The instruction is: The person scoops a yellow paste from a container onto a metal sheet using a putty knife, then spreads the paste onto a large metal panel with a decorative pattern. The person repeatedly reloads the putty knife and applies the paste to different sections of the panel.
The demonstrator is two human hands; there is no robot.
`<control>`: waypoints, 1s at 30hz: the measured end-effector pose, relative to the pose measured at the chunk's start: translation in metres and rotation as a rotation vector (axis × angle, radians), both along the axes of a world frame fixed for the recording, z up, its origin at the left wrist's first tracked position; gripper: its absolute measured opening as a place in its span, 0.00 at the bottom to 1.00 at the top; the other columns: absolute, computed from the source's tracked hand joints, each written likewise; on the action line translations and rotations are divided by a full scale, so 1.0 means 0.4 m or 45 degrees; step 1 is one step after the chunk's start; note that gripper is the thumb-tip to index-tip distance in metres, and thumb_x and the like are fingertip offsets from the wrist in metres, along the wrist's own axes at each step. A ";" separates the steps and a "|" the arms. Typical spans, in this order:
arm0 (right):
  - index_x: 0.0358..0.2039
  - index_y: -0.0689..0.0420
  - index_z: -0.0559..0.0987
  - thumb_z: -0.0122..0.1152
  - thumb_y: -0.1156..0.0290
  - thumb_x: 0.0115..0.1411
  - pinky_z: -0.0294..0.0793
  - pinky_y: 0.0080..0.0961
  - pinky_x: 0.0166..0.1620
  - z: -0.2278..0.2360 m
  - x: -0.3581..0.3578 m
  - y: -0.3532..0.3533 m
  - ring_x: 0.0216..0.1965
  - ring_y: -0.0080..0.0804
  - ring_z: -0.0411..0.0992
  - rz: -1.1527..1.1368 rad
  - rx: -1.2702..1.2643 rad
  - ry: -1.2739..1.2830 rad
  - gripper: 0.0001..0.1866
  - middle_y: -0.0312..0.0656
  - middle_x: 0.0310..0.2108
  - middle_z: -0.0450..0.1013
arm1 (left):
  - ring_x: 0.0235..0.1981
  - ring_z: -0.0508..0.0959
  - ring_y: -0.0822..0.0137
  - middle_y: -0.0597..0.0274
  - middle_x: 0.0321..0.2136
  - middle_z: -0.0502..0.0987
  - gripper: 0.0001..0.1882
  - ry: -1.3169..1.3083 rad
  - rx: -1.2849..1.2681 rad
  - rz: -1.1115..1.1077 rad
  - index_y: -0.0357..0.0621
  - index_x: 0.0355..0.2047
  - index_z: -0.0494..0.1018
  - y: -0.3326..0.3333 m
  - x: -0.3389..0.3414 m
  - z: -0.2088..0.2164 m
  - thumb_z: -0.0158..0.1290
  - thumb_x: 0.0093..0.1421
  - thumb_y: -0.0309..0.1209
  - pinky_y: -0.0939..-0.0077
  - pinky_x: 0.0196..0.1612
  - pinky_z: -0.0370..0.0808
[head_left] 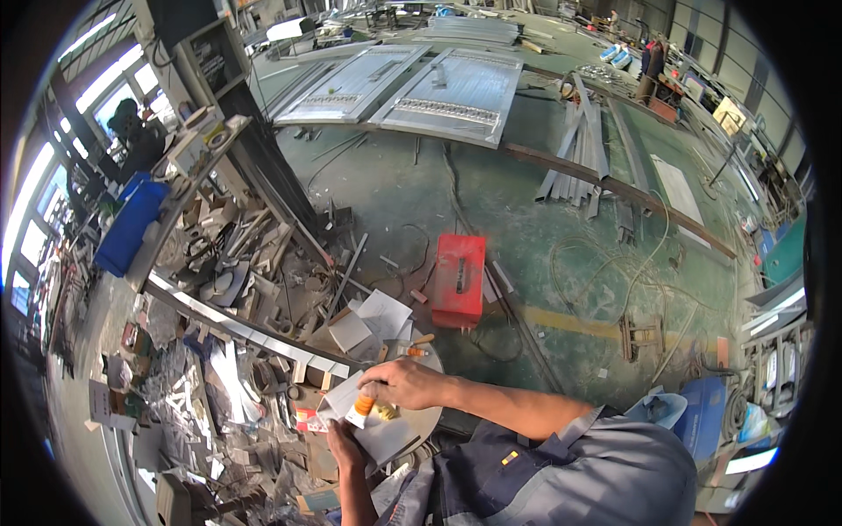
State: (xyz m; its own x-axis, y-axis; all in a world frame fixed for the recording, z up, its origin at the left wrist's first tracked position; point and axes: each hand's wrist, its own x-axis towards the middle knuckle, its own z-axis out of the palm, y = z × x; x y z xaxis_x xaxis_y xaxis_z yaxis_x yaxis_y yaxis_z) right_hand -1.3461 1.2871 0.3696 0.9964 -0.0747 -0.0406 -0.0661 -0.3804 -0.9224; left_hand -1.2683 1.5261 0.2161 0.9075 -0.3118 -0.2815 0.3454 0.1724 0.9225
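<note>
A small orange-and-white bottle (362,407) is tilted between my hands, over the near left side of a round pale tabletop (427,419). My right hand (406,384) reaches in from the right, its fingers closed at the orange upper end. Below it, my left hand (346,445) is closed around the white lower end; its fingers are partly hidden. White sheets or a flat white box (386,441) lie under and beside the hands. Another orange-and-white container (414,351) lies on the far part of the tabletop, near a wooden-handled tool (422,339).
A red toolbox (458,280) stands on the green floor ahead. Left of me, a cluttered shelf (263,337) and heaps of scrap crowd the area. Metal door panels (456,96) lie on a low rack beyond. Cables (605,289) and metal strips (574,158) lie at the right.
</note>
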 end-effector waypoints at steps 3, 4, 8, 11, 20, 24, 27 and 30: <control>0.50 0.59 0.81 0.59 0.59 0.67 0.76 0.36 0.51 0.025 -0.007 0.000 0.48 0.47 0.79 0.043 -0.180 -0.073 0.18 0.50 0.45 0.80 | 0.33 0.75 0.68 0.60 0.33 0.77 0.30 0.158 0.023 0.106 0.36 0.39 0.74 -0.081 -0.024 0.081 0.37 0.75 0.53 0.71 0.40 0.72; 0.50 0.59 0.81 0.60 0.59 0.66 0.76 0.37 0.51 0.024 -0.011 -0.008 0.48 0.48 0.79 0.054 -0.162 -0.076 0.18 0.51 0.45 0.81 | 0.31 0.73 0.71 0.63 0.31 0.75 0.29 0.039 0.107 0.012 0.38 0.36 0.74 -0.091 -0.033 0.097 0.38 0.75 0.52 0.72 0.37 0.70; 0.47 0.58 0.83 0.63 0.58 0.62 0.77 0.38 0.51 0.067 -0.022 -0.066 0.46 0.49 0.80 0.069 -0.163 -0.058 0.19 0.54 0.42 0.81 | 0.22 0.60 0.78 0.74 0.19 0.64 0.29 -0.340 0.412 -0.162 0.44 0.23 0.69 -0.141 -0.061 0.165 0.39 0.75 0.51 0.75 0.25 0.55; 0.44 0.58 0.84 0.63 0.58 0.61 0.76 0.41 0.51 0.071 -0.020 -0.096 0.45 0.52 0.79 0.085 -0.123 -0.032 0.18 0.56 0.40 0.81 | 0.21 0.58 0.76 0.73 0.17 0.63 0.30 -0.402 0.515 -0.157 0.42 0.21 0.66 -0.162 -0.084 0.164 0.38 0.76 0.51 0.71 0.24 0.55; 0.31 0.61 0.80 0.64 0.60 0.60 0.74 0.44 0.39 0.100 -0.076 -0.177 0.35 0.55 0.78 -0.058 -0.154 -0.174 0.15 0.54 0.29 0.78 | 0.23 0.60 0.65 0.58 0.17 0.63 0.33 -0.554 0.638 -0.042 0.32 0.23 0.65 -0.235 -0.145 0.151 0.37 0.76 0.50 0.62 0.28 0.61; 0.33 0.61 0.78 0.63 0.65 0.61 0.74 0.43 0.40 0.080 -0.086 -0.193 0.35 0.55 0.77 0.098 -0.047 -0.311 0.11 0.52 0.28 0.78 | 0.22 0.61 0.71 0.64 0.16 0.63 0.33 -0.624 0.676 -0.063 0.35 0.23 0.67 -0.241 -0.166 0.125 0.36 0.76 0.51 0.66 0.26 0.60; 0.35 0.60 0.77 0.62 0.69 0.61 0.73 0.40 0.44 0.104 -0.088 -0.202 0.40 0.51 0.77 0.315 -0.064 -0.344 0.08 0.52 0.34 0.77 | 0.21 0.61 0.73 0.68 0.18 0.65 0.33 -0.285 0.399 -0.025 0.39 0.23 0.68 -0.230 -0.181 0.114 0.36 0.76 0.52 0.68 0.24 0.59; 0.37 0.60 0.77 0.62 0.72 0.60 0.72 0.38 0.48 0.081 -0.076 -0.224 0.46 0.49 0.75 0.464 -0.142 -0.504 0.07 0.51 0.40 0.75 | 0.22 0.64 0.74 0.68 0.19 0.67 0.33 -0.224 0.306 -0.013 0.38 0.24 0.71 -0.218 -0.195 0.090 0.36 0.76 0.52 0.69 0.24 0.61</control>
